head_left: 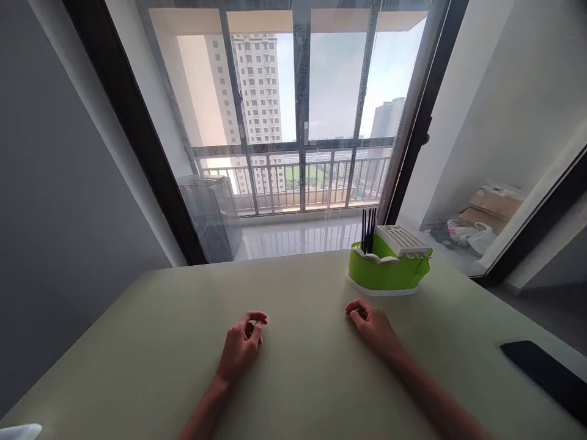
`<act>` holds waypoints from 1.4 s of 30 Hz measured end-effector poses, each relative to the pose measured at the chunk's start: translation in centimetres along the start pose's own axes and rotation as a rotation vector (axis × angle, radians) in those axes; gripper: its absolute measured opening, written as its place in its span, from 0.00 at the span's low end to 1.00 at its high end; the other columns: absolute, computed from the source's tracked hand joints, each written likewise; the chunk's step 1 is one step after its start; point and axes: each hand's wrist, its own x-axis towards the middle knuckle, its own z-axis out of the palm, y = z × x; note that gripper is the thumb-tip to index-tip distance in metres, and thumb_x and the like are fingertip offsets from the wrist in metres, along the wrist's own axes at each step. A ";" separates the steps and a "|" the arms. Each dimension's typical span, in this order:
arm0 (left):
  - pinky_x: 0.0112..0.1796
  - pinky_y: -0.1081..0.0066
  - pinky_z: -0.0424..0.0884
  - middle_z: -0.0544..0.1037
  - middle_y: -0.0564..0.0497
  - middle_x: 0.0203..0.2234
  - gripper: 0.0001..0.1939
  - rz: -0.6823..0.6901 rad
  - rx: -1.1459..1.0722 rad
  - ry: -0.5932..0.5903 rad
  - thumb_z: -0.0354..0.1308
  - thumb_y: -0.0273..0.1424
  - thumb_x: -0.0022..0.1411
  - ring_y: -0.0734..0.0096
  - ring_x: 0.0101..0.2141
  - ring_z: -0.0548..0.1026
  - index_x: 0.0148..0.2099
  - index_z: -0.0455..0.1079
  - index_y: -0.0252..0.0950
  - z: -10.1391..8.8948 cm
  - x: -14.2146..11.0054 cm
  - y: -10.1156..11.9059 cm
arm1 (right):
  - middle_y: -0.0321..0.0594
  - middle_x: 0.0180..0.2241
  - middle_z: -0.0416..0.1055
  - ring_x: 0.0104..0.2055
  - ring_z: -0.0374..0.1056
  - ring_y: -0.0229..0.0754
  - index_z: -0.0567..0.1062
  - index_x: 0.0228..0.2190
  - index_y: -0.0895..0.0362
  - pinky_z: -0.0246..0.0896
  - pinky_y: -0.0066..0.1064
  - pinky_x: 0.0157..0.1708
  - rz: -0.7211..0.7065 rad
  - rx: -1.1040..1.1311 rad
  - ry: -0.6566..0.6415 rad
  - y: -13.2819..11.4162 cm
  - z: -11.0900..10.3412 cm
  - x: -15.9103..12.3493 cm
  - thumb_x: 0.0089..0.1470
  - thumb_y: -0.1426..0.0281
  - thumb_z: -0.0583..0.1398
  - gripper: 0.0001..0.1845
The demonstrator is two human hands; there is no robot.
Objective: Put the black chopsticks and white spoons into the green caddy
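Note:
My left hand point(242, 343) rests on the pale green table point(293, 379), left of the middle. Its fingers curl in, the thumb tip close against the index finger, and no object shows in it. To the right lies my right hand point(369, 325), curled in the same way and holding nothing I can see. Just beyond it stands a green and white utensil holder point(389, 272) with a slotted white top. Several black chopsticks point(368, 231) stick up from its left compartment. The two hands are apart, and neither touches the holder.
A dark flat object point(545, 373) lies at the table's right edge, and a whitish corner of something point(21, 431) shows at bottom left. Past the table is a glass door onto a balcony, with a wrapped grey box point(208, 214) and cardboard with bags point(486, 214).

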 end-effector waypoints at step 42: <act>0.26 0.73 0.64 0.77 0.54 0.28 0.18 -0.044 -0.007 -0.062 0.50 0.45 0.65 0.72 0.23 0.66 0.43 0.74 0.39 0.0 0.0 1.1 | 0.34 0.26 0.76 0.27 0.67 0.42 0.77 0.31 0.52 0.55 0.31 0.29 0.014 -0.011 -0.045 -1.0 0.4 0.8 0.54 0.62 0.53 0.14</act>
